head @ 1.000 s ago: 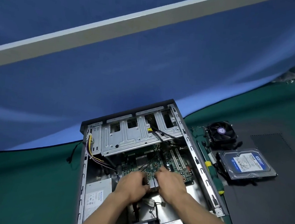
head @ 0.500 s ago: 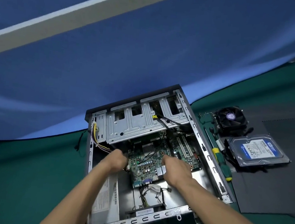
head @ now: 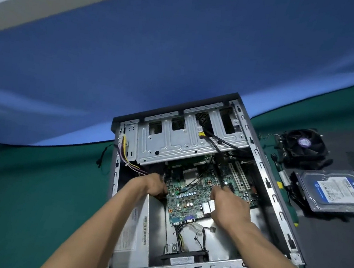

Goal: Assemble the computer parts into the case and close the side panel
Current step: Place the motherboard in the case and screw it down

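Note:
An open grey computer case (head: pixel 263 179) lies on its side on the green table. Inside it sits a green motherboard (head: pixel 188 197), partly under the silver drive cage (head: pixel 177 145). My left hand (head: pixel 154 185) grips the board's left edge. My right hand (head: pixel 227 203) grips its right edge near the rear ports, fingers curled over the board. A silver power supply (head: pixel 133 234) fills the case's near left corner. Right of the case lie a black CPU cooler fan (head: pixel 302 148), a hard drive (head: pixel 337 191) with a blue label, and the dark side panel (head: pixel 335 246).
A green-and-yellow screwdriver (head: pixel 282 185) lies between the case and the hard drive. Black cables (head: pixel 217 142) run from the drive cage down to the board. Loose wires (head: pixel 193 230) lie on the case floor near the rear fan. A blue backdrop rises behind the table.
My hands moved apart from the board's near middle to its left and right edges. The motherboard has shifted deeper, toward the drive cage. The camera view has dropped closer to the case.

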### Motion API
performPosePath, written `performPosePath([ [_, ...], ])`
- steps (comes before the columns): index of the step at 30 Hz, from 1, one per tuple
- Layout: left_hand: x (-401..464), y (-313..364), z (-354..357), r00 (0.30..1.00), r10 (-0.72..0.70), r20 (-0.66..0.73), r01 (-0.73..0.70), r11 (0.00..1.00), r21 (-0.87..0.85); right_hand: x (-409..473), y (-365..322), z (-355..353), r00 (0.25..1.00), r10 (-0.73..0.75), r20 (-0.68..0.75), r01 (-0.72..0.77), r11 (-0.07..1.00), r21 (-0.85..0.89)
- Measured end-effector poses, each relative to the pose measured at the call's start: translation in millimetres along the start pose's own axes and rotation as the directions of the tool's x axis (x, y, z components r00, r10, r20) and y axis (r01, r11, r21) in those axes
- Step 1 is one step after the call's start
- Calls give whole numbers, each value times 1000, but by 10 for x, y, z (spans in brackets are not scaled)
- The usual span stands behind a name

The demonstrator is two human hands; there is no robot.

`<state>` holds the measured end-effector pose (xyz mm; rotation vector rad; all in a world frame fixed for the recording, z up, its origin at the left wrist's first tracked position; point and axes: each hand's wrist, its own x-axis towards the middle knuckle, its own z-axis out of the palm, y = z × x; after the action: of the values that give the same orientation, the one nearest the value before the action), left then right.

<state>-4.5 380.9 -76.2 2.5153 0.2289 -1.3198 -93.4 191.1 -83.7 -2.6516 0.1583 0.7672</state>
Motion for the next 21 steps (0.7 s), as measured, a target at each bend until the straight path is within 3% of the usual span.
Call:
performPosePath([
  [6,10,88,36,994,57,99,-73,982,174,-26,-65,-5,995,-37,96,44,996,-78],
  [13,56,99,58,996,48,80,-74,930,359,-114,-148,9,995,-99,0,94,947,-307],
  [18,90,19,17,999,-9,32,-4,921,391,-178,-139,-52,991,-133,-22,123,958,-258],
  [21,104,-24,0,998,-19,52,1,946,326,-198,-125,-87,992,-125,-29,115,965,-235],
])
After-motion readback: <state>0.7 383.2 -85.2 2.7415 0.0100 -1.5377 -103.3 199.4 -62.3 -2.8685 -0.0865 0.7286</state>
